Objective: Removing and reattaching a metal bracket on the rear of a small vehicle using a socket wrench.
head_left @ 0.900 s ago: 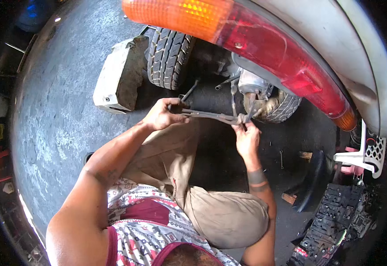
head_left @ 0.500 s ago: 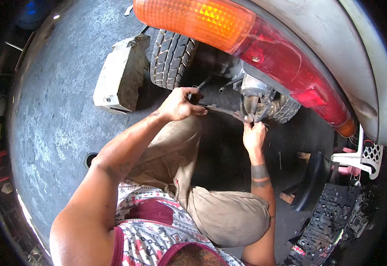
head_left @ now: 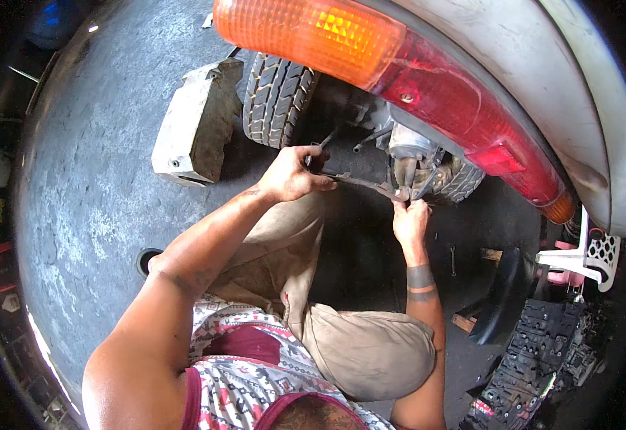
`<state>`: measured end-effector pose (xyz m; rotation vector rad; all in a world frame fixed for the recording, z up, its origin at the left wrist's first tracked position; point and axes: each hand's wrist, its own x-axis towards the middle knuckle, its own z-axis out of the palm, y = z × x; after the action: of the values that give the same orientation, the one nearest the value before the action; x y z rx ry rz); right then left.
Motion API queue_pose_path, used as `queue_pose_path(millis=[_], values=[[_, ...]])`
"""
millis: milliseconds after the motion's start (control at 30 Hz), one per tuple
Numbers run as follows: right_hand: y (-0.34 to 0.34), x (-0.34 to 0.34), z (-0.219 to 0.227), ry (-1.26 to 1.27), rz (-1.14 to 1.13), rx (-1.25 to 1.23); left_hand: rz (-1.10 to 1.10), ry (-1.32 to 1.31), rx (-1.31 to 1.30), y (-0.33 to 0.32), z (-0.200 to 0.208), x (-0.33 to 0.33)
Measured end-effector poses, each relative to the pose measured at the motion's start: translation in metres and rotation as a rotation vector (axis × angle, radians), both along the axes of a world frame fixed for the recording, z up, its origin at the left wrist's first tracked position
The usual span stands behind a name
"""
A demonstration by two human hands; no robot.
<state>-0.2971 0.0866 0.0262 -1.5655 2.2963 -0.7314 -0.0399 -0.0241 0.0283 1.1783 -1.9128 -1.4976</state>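
A thin, curved, greyish-brown strip (head_left: 362,180) spans the gap between my two hands under the rear of a vehicle. At its left end, my left hand (head_left: 293,174) is closed round it, the thumb pointing right; something dark also shows by the curled fingers. My right hand (head_left: 412,221) pinches the right end, thumb uppermost, close to the metal underbody parts (head_left: 410,147). The strip's exact kind cannot be made out. Above hangs the long orange and red tail light (head_left: 399,72). A tyre (head_left: 276,100) stands just beyond my left hand.
A scuffed whitish metal box (head_left: 197,122) stands left of the tyre. Another tyre (head_left: 460,179) is under the tail light. A spanner (head_left: 453,261), a wood block (head_left: 465,322), a dark curved panel (head_left: 498,297) and a dark mechanical block (head_left: 532,358) lie at right, near a white plastic bracket (head_left: 578,251).
The view has shifted very slightly. Both hands keep their hold on the strip, and nothing else has visibly moved.
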Motion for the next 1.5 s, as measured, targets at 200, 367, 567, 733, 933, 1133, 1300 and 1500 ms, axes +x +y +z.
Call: queue_pose_path(millis=[200, 367, 567, 733, 933, 1133, 1300, 1500], values=[[0.003, -0.002, -0.005, -0.021, -0.006, 0.019, 0.037, 0.029, 0.043, 0.005, -0.013, 0.0], [0.004, -0.005, -0.032, 0.04, 0.072, -0.062, -0.002, 0.012, 0.056, 0.002, -0.035, 0.005], [0.012, -0.008, -0.05, 0.025, 0.112, -0.16, -0.072, 0.071, -0.161, 0.004, -0.049, 0.01], [0.013, -0.006, -0.044, -0.046, 0.076, -0.211, -0.12, 0.198, -0.431, 0.005, -0.046, 0.007], [0.01, -0.007, -0.041, -0.011, 0.073, -0.18, -0.064, 0.142, -0.233, 0.005, -0.038, 0.007], [0.017, -0.008, -0.051, 0.003, 0.11, -0.216, -0.089, 0.132, -0.277, 0.008, -0.041, 0.01], [0.019, -0.01, -0.057, -0.014, 0.125, -0.209, -0.06, 0.144, -0.227, 0.007, -0.049, 0.011], [0.019, -0.014, -0.063, 0.029, 0.139, -0.125, -0.092, 0.113, -0.224, 0.01, -0.045, 0.01]])
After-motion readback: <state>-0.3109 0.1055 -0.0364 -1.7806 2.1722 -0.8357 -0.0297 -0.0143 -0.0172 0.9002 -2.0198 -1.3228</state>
